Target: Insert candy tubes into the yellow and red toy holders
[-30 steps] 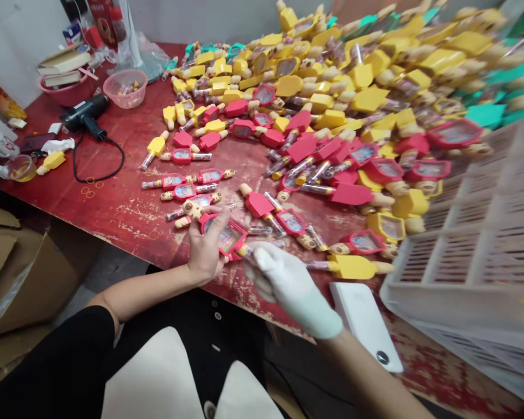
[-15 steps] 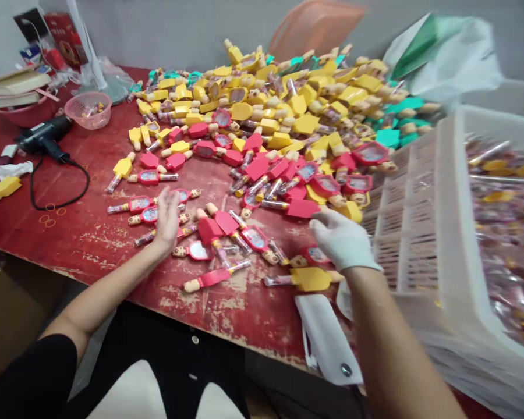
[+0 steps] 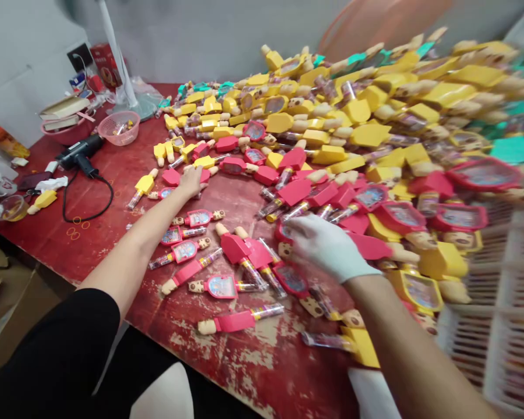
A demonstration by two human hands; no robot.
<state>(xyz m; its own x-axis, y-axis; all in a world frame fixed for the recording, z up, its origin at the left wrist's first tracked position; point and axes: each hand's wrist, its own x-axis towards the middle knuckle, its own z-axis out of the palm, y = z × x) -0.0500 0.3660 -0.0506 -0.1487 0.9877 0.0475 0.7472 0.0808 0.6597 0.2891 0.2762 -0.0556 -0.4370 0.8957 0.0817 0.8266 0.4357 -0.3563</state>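
Observation:
Many candy toys lie about, each with a flat red or yellow body, a beige end that is a spotted animal head on some, and a clear tube of sweets. My bare left hand (image 3: 191,181) reaches over a red toy (image 3: 204,175) at the pile's left edge; its fingertips are partly hidden, so a grip cannot be made out. My right hand (image 3: 325,247), in a white glove and blurred, is over red toys mid-table, thumb and fingers apart. Below it lies a dark red toy (image 3: 290,278). Nearer me are red toys, one with a picture window (image 3: 222,286) and one tube-ended (image 3: 236,320).
A large heap of yellow toys (image 3: 371,134) fills the back and right. A white slatted crate (image 3: 491,349) stands at right. At left are a black heat gun (image 3: 81,152) with its cord, a pink basket (image 3: 120,135), rubber bands (image 3: 76,228) and a lamp stand (image 3: 142,107).
The view has turned left and moved closer. My left hand has moved forward, away from the near loose toys, to the pile's edge. My right hand has moved left over red toys.

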